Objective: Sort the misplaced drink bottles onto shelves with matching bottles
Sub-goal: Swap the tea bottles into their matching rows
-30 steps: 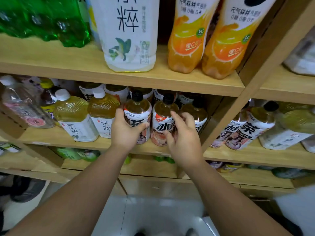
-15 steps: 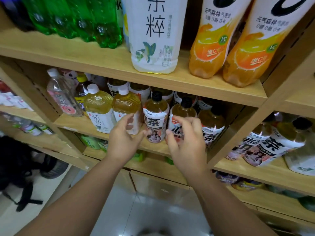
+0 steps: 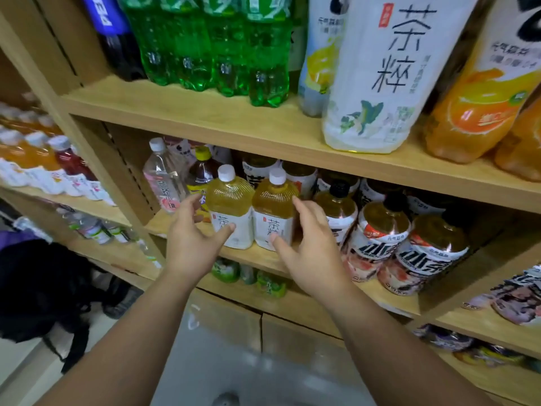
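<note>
I have shifted both hands leftward along the middle shelf (image 3: 257,256): a second ago they were at the black-capped tea bottles (image 3: 383,230), and now those stand to the right of my right hand (image 3: 304,253). Both hands are spread wide and hold nothing. My left hand (image 3: 190,244) has its thumb tip at the label of the left white-capped tea bottle (image 3: 229,206); my right hand flanks the right white-capped tea bottle (image 3: 273,209), thumb against its label, fingers at its right side. The two bottles stand upright, touching, between my hands. I judge this pair is now my target: their labels match the large white tea bottle (image 3: 383,71) on the shelf above my hands. No grasp is closed yet. Beyond my left hand stand a clear pink-labelled bottle (image 3: 161,180) and a yellow-capped dark bottle (image 3: 202,171).
</note>
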`<action>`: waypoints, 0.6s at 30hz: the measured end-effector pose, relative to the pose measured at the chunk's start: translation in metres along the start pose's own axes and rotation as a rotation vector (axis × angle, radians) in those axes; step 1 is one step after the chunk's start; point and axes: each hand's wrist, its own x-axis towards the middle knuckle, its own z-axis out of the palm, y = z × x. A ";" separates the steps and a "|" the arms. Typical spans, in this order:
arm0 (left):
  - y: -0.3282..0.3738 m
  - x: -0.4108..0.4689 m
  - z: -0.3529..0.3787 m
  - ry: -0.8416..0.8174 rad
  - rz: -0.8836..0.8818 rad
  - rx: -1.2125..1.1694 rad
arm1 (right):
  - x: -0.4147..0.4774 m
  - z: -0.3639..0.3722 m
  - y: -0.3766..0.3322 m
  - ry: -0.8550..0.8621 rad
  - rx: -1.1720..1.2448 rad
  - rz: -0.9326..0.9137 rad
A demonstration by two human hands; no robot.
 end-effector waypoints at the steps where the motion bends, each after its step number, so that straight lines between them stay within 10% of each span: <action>1: -0.004 0.010 -0.001 -0.033 0.020 -0.002 | 0.006 0.006 -0.004 0.028 -0.005 0.031; 18: -0.026 0.098 -0.012 -0.512 0.296 0.101 | 0.052 0.065 -0.042 0.230 -0.241 0.394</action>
